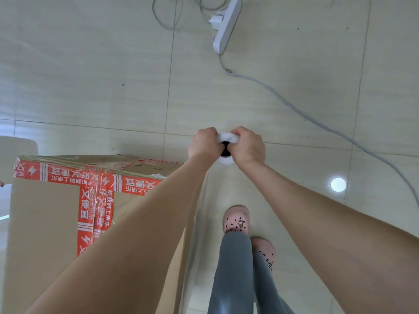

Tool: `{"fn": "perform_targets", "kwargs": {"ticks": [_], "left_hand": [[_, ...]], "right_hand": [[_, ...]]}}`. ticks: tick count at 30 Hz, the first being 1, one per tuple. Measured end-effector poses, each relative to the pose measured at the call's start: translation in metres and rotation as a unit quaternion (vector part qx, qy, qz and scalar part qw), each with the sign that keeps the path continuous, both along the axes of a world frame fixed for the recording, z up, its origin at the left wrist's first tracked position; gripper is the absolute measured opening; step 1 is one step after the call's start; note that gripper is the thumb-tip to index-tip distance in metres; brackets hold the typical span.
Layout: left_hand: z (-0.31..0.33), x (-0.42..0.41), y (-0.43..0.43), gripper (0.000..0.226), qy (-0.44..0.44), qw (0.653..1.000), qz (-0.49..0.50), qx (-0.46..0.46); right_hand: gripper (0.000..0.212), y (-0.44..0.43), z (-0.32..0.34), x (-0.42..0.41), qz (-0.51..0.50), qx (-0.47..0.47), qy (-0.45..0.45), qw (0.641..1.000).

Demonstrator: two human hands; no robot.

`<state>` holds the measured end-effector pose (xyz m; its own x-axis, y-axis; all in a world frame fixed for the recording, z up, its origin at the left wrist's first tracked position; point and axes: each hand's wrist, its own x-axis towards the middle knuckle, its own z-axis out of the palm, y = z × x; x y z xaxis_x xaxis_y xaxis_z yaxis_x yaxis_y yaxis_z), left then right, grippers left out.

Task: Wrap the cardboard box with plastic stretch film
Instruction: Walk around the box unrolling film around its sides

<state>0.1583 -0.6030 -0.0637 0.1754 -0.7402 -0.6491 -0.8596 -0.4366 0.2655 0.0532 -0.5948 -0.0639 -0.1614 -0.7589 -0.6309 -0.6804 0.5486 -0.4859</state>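
A tall cardboard box (45,211) with red printed tape stands on the floor at the lower left. Clear stretch film (195,223) runs taut from its right side up to a film roll (226,141) seen end-on, white with a dark core hole. My left hand (204,143) grips the roll's left rim. Opposite it, my right hand (248,145) grips the right rim. Both arms reach forward, and the left forearm crosses over the box's right top corner. Most of the roll is hidden below my hands.
A white power strip (226,23) lies on the pale tiled floor (90,75) at top centre, and its grey cable (317,121) trails off to the right edge. Thin dark wires (167,21) loop beside it. My legs and pink slippers (235,219) stand right of the box.
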Motion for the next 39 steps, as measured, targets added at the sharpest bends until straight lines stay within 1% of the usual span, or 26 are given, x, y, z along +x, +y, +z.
{"fn": "perform_targets", "kwargs": {"ticks": [2, 3, 4, 6, 7, 8, 10, 11, 12, 14, 16, 18, 21, 24, 26, 28, 30, 32, 33, 35, 37, 39], "left_hand": [[0.0, 0.011, -0.003, 0.011, 0.017, 0.997, 0.081, 0.0], [0.0, 0.017, -0.004, 0.014, 0.016, 0.994, 0.112, 0.006], [0.001, 0.023, -0.006, 0.015, 0.006, 0.991, 0.133, 0.017], [0.005, 0.033, -0.011, 0.018, -0.024, 0.989, 0.137, 0.052], [0.006, 0.038, -0.013, 0.018, -0.034, 0.989, 0.124, 0.071], [0.007, 0.041, -0.017, 0.018, -0.037, 0.99, 0.103, 0.086], [0.01, 0.043, -0.024, 0.019, -0.034, 0.993, 0.054, 0.1], [0.011, 0.042, -0.027, 0.024, -0.033, 0.995, 0.024, 0.094], [0.013, 0.04, -0.031, 0.031, -0.032, 0.996, -0.012, 0.085], [0.016, 0.033, -0.04, 0.039, -0.038, 0.992, -0.094, 0.078], [0.016, 0.032, -0.052, 0.034, -0.05, 0.988, -0.119, 0.08], [0.015, 0.036, -0.063, 0.021, -0.064, 0.99, -0.105, 0.075], [0.011, 0.048, -0.068, 0.013, -0.064, 0.995, -0.046, 0.061], [0.005, 0.06, -0.064, 0.005, -0.039, 0.995, 0.089, 0.024], [0.003, 0.068, -0.064, 0.009, -0.035, 0.985, 0.168, -0.001], [0.001, 0.077, -0.064, 0.016, -0.039, 0.969, 0.245, -0.006], [0.0, 0.087, -0.064, 0.021, -0.048, 0.948, 0.314, 0.01], [0.001, 0.099, -0.064, 0.024, -0.034, 0.933, 0.355, 0.045], [0.001, 0.105, -0.065, 0.026, -0.018, 0.932, 0.355, 0.063], [0.004, 0.113, -0.069, 0.03, -0.001, 0.942, 0.324, 0.085], [0.008, 0.115, -0.073, 0.037, -0.007, 0.962, 0.263, 0.076], [0.008, 0.116, -0.078, 0.052, -0.02, 0.982, 0.182, 0.052]], "right_hand": [[0.028, -0.008, 0.0, 0.01, -0.015, -0.015, -0.022, 1.0], [0.03, -0.011, 0.0, 0.014, -0.024, -0.009, -0.031, 0.999], [0.034, -0.014, 0.0, 0.019, -0.032, 0.013, -0.038, 0.999], [0.045, -0.017, -0.001, 0.026, -0.041, 0.082, -0.05, 0.995], [0.046, -0.018, -0.002, 0.03, -0.044, 0.107, -0.063, 0.991], [0.042, -0.019, -0.003, 0.034, -0.052, 0.117, -0.081, 0.988], [0.032, -0.022, -0.002, 0.04, -0.078, 0.118, -0.102, 0.985], [0.028, -0.024, -0.002, 0.041, -0.081, 0.113, -0.103, 0.985], [0.026, -0.025, -0.003, 0.042, -0.071, 0.105, -0.098, 0.987], [0.021, -0.031, -0.003, 0.042, -0.013, 0.096, -0.077, 0.992], [0.016, -0.042, -0.001, 0.042, 0.042, 0.093, -0.051, 0.993], [0.017, -0.058, 0.003, 0.044, 0.08, 0.084, -0.034, 0.993], [0.023, -0.081, 0.008, 0.053, 0.135, 0.064, 0.001, 0.989], [0.02, -0.096, 0.008, 0.065, 0.193, 0.04, 0.03, 0.98], [0.02, -0.105, 0.006, 0.075, 0.208, 0.02, 0.031, 0.977], [0.026, -0.114, 0.002, 0.089, 0.2, 0.018, 0.008, 0.98], [0.035, -0.118, -0.002, 0.1, 0.178, 0.06, -0.014, 0.982], [0.041, -0.119, -0.006, 0.11, 0.143, 0.137, -0.049, 0.979], [0.042, -0.119, -0.006, 0.114, 0.123, 0.166, -0.069, 0.976], [0.04, -0.12, -0.004, 0.12, 0.107, 0.191, -0.089, 0.972], [0.038, -0.121, -0.003, 0.125, 0.097, 0.202, -0.097, 0.97], [0.034, -0.121, -0.003, 0.13, 0.085, 0.209, -0.105, 0.969]]}}
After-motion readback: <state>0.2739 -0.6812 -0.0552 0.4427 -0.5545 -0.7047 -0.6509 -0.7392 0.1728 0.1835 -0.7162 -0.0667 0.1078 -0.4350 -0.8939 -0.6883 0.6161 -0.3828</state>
